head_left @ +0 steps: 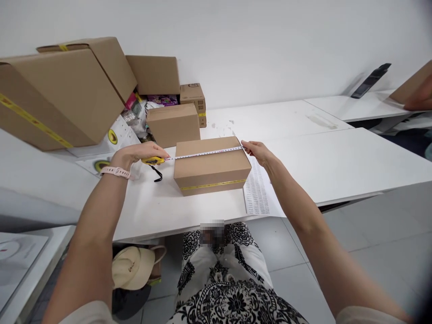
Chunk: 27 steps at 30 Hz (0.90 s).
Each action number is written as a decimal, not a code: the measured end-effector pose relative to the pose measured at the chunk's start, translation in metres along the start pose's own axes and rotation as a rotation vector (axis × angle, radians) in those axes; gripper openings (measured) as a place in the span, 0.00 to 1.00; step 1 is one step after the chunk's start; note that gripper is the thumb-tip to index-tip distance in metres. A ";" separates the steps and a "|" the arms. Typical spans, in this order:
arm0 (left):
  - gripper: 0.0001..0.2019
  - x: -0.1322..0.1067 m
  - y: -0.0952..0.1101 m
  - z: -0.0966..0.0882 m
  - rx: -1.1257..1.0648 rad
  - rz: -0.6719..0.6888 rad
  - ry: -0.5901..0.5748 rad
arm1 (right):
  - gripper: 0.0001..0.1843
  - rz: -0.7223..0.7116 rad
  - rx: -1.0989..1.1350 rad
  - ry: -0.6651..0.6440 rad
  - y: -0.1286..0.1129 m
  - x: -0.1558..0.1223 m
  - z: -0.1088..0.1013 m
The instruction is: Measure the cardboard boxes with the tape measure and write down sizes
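A brown cardboard box with yellow tape along its near side sits on the white table. Across its top, lengthwise, runs the pulled-out blade of a tape measure. My left hand is closed on the yellow and black case, just off the box's left end, and a black wrist strap dangles from it. At the box's right end my right hand pinches the tip of the blade against the top edge. Part of the case is hidden under my left fingers.
Printed sheets lie beside and partly behind the box. Large cartons are stacked at the left, with a smaller box and packaged goods behind. A cap hangs below the table. Another person's arm shows at far right.
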<state>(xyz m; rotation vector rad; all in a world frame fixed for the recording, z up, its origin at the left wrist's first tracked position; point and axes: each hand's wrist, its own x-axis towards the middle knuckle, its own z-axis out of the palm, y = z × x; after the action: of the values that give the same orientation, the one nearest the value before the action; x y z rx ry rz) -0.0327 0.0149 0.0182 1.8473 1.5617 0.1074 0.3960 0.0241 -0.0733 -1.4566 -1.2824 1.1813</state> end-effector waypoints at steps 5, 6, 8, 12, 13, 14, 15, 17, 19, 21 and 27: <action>0.13 0.003 0.002 -0.003 -0.063 -0.049 -0.018 | 0.29 0.018 -0.090 0.031 0.004 0.004 0.002; 0.12 0.003 0.003 -0.003 -0.072 -0.052 -0.014 | 0.29 0.028 -0.107 0.037 0.004 0.004 0.002; 0.11 0.002 0.004 -0.002 -0.094 -0.045 -0.016 | 0.30 0.037 -0.126 0.054 0.003 0.001 0.004; 0.11 -0.001 0.005 0.001 -0.133 -0.033 0.006 | 0.30 0.009 -0.125 0.085 -0.005 -0.007 0.008; 0.11 -0.002 0.005 0.002 -0.138 -0.033 0.009 | 0.29 0.007 -0.123 0.086 -0.007 -0.009 0.008; 0.11 -0.002 0.006 0.002 -0.142 -0.031 0.005 | 0.29 0.007 -0.122 0.085 -0.008 -0.010 0.009; 0.12 -0.003 0.006 0.002 -0.141 -0.024 -0.009 | 0.28 0.008 -0.120 0.083 -0.009 -0.011 0.009; 0.12 -0.004 0.008 0.002 -0.127 -0.003 -0.040 | 0.26 0.009 -0.120 0.081 -0.009 -0.011 0.008; 0.11 -0.003 0.012 0.003 -0.114 0.018 -0.070 | 0.25 0.005 -0.122 0.078 -0.007 -0.009 0.007; 0.10 -0.002 0.016 0.004 -0.111 0.025 -0.091 | 0.25 0.003 -0.123 0.074 -0.006 -0.007 0.007; 0.07 0.004 0.030 0.011 -0.108 0.010 -0.128 | 0.24 0.005 -0.107 0.081 0.000 0.001 0.007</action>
<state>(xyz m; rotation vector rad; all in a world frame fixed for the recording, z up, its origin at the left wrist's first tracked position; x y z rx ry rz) -0.0011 0.0128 0.0249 1.7431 1.4309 0.0751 0.3891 0.0254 -0.0750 -1.5695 -1.3037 1.0602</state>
